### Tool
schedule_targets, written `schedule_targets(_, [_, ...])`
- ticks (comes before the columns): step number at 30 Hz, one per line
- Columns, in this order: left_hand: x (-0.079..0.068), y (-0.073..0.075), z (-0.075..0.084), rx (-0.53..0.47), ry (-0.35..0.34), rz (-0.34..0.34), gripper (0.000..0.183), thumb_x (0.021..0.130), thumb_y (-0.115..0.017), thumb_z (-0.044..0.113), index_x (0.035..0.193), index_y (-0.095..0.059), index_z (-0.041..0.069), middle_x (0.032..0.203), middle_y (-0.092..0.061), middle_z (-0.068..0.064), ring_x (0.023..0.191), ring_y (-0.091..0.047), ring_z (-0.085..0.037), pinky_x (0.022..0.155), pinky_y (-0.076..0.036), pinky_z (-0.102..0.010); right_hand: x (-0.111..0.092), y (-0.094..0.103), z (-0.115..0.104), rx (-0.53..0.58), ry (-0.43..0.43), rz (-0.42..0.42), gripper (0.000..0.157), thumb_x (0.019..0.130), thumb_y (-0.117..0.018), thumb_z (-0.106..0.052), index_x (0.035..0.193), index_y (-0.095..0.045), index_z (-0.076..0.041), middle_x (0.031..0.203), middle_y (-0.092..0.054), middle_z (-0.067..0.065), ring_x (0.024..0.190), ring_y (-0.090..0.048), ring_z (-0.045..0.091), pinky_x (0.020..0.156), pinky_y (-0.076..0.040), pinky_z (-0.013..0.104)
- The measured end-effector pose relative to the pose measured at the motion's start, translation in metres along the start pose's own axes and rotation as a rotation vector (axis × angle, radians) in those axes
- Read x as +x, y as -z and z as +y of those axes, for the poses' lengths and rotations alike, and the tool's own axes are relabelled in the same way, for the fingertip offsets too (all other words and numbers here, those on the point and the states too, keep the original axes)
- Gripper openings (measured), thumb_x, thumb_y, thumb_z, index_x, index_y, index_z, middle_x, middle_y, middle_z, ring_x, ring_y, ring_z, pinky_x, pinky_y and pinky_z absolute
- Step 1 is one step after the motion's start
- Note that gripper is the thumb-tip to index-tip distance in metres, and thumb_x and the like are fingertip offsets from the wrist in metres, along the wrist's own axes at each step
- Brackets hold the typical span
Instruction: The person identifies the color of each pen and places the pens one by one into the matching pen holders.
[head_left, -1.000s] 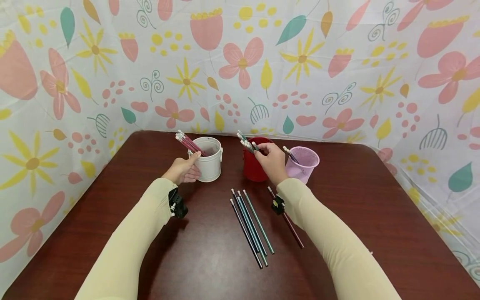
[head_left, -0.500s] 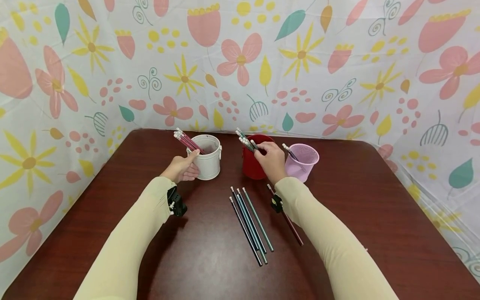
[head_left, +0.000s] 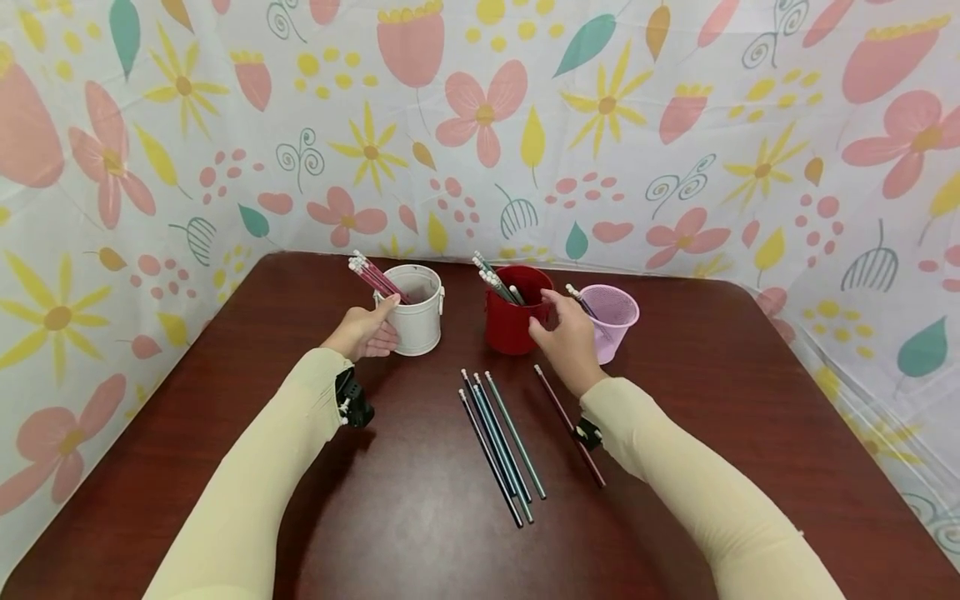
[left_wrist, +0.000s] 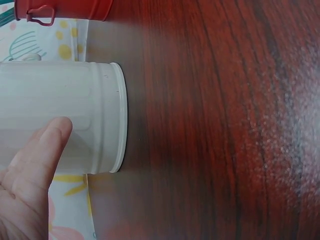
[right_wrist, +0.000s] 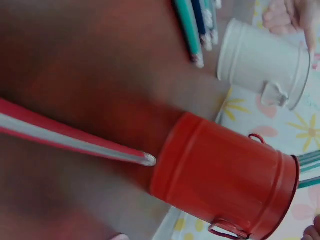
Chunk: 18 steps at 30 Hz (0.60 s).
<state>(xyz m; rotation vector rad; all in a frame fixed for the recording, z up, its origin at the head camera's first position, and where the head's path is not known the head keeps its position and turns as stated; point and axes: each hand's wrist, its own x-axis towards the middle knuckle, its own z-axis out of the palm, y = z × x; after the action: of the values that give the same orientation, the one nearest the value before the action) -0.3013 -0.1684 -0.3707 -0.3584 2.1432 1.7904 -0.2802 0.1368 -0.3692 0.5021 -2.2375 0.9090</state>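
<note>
My left hand rests against the left side of a white bucket. In the head view its thumb lies at the rim, and in the left wrist view straight fingers touch the wall. Several pink pencils lean out of that bucket. A red bucket stands in the middle with several green pencils leaning left in it. My right hand is at its right rim, thumb and fingers apart, with nothing between them. Just behind that hand is a lilac mesh cup with dark pencils in it.
Several blue and green pencils lie side by side on the brown table. One dark red pencil lies to their right, partly under my right wrist. A flower-patterned cloth hangs behind the table.
My right hand has let go of the green pencils, which now stand in the red bucket. It has spread its fingers and moved right. My left hand has stayed at the white bucket.
</note>
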Motion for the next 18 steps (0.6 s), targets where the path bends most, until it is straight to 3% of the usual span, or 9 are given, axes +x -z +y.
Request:
schedule_targets(4, [-0.001, 0.001, 0.001, 0.010, 0.000, -0.019, 0.074, 0.097, -0.044, 0.052, 0.118, -0.051, -0.018, 0.103, -0.062, -0.023, 0.093, -0.065, -0.030, 0.093, -0.048, -0.043, -0.014, 0.008, -0.001, 0.039, 0.002, -0.006, 0.029, 0.076, -0.070, 0.002, 0.104, -0.061, 0.009, 0.097, -0.064, 0.024, 0.092, -0.059, 0.036, 0.081, -0.048, 0.048])
schedule_targets(6, [-0.001, 0.002, 0.003, 0.021, 0.000, -0.016, 0.075, 0.097, -0.043, 0.053, 0.119, -0.051, -0.019, 0.102, -0.062, -0.023, 0.094, -0.065, -0.030, 0.094, -0.048, -0.044, -0.019, 0.010, -0.004, 0.043, 0.018, -0.062, 0.022, 0.076, -0.071, 0.002, 0.096, -0.064, 0.008, 0.092, -0.064, 0.022, 0.089, -0.060, 0.035, 0.079, -0.049, 0.047])
schedule_targets(9, [-0.002, 0.005, 0.004, 0.035, 0.000, -0.009, 0.077, 0.097, -0.043, 0.054, 0.121, -0.050, -0.019, 0.102, -0.064, -0.023, 0.094, -0.066, -0.030, 0.093, -0.048, -0.043, -0.026, 0.012, -0.011, 0.018, -0.005, -0.256, 0.010, 0.077, -0.072, -0.002, 0.086, -0.068, 0.002, 0.083, -0.065, 0.015, 0.080, -0.060, 0.030, 0.074, -0.050, 0.042])
schedule_targets(13, [-0.001, 0.005, 0.004, 0.040, 0.006, -0.014, 0.078, 0.097, -0.042, 0.054, 0.121, -0.050, -0.019, 0.104, -0.064, -0.025, 0.092, -0.066, -0.029, 0.090, -0.050, -0.041, -0.038, 0.013, -0.021, -0.092, -0.068, -0.547, 0.003, 0.081, -0.070, -0.009, 0.083, -0.072, -0.007, 0.079, -0.065, 0.005, 0.070, -0.057, 0.019, 0.065, -0.052, 0.034])
schedule_targets(18, [0.000, 0.002, 0.002, 0.035, 0.007, -0.025, 0.078, 0.097, -0.043, 0.054, 0.121, -0.049, -0.019, 0.098, -0.065, -0.022, 0.087, -0.067, -0.026, 0.086, -0.052, -0.039, -0.048, 0.009, -0.027, -0.185, -0.116, -0.747, 0.005, 0.083, -0.068, -0.013, 0.084, -0.073, -0.013, 0.078, -0.066, -0.002, 0.066, -0.054, 0.011, 0.060, -0.050, 0.030])
